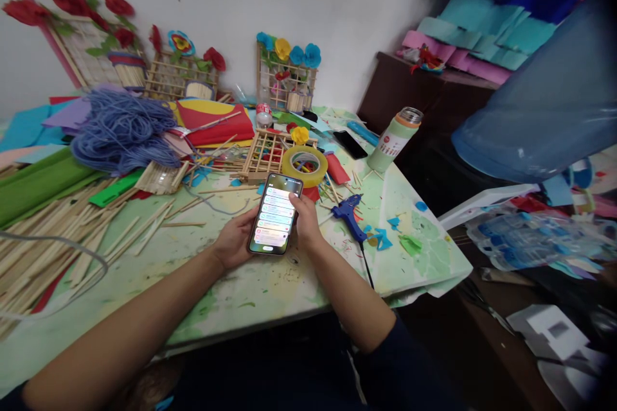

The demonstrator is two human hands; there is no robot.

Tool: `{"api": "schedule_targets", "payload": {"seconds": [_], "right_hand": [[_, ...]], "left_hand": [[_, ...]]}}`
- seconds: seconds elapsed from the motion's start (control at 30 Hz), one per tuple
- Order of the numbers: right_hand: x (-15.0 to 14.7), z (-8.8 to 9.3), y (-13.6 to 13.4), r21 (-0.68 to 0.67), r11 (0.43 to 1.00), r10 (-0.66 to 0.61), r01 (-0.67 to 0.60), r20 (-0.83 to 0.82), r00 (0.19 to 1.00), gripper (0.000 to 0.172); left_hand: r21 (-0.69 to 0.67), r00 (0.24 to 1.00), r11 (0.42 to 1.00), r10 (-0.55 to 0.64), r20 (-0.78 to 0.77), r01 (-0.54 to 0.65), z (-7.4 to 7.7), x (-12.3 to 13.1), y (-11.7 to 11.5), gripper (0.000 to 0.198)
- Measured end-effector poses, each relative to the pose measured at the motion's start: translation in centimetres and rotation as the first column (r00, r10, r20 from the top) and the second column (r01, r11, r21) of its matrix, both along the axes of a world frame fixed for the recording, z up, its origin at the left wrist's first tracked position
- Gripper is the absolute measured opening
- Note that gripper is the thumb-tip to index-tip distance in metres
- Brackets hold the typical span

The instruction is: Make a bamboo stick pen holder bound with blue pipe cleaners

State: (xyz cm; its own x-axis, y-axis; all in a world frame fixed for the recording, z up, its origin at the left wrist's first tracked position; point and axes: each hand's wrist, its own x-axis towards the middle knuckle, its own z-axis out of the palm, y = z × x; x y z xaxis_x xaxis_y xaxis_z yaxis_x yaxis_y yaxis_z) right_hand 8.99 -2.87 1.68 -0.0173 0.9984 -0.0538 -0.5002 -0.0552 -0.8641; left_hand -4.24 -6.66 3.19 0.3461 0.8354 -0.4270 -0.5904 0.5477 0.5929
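Note:
A smartphone [275, 214] with a lit screen showing a list is held over the table between both hands. My left hand [234, 241] cups its left edge and underside, fingers wrapped behind it. My right hand [305, 221] grips its right edge, thumb near the screen. Just beyond the phone lie a roll of yellow tape [305, 166] and a small wooden lattice frame [264, 154]. A blue glue gun [349, 214] rests to the right of my right hand.
The table [241, 295] holds a heap of wooden sticks [58, 237], blue yarn [123, 131], coloured paper sheets, another phone [350, 144] and a green bottle [396, 139]. Paper-flower frames lean on the wall. Plastic bottles and a large blue jug [544, 109] crowd the right.

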Motion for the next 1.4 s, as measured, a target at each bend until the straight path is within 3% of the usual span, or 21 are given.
{"api": "schedule_targets", "payload": {"seconds": [0.3,0.67,0.87,1.4], "right_hand": [[-0.04,0.12,-0.03,-0.004,1.000,-0.004,0.004,0.016,1.000,0.027],[-0.01,-0.03,-0.07,-0.019,1.000,0.001,-0.002,-0.019,1.000,0.034],[-0.15,-0.01,-0.03,-0.025,1.000,0.009,-0.010,-0.040,0.999,0.034],[-0.20,0.05,-0.07,-0.036,0.999,0.016,-0.017,-0.028,0.999,0.036]], "left_hand": [[-0.004,0.998,1.000,-0.028,0.050,0.028,-0.29,-0.26,0.13,0.051],[-0.007,1.000,1.000,0.011,-0.013,-0.011,-0.28,0.00,-0.06,0.050],[-0.018,0.999,1.000,0.011,0.047,-0.011,-0.04,0.03,-0.04,0.049],[-0.024,1.000,1.000,0.003,0.009,-0.003,-0.87,-0.47,0.32,0.046]]}}
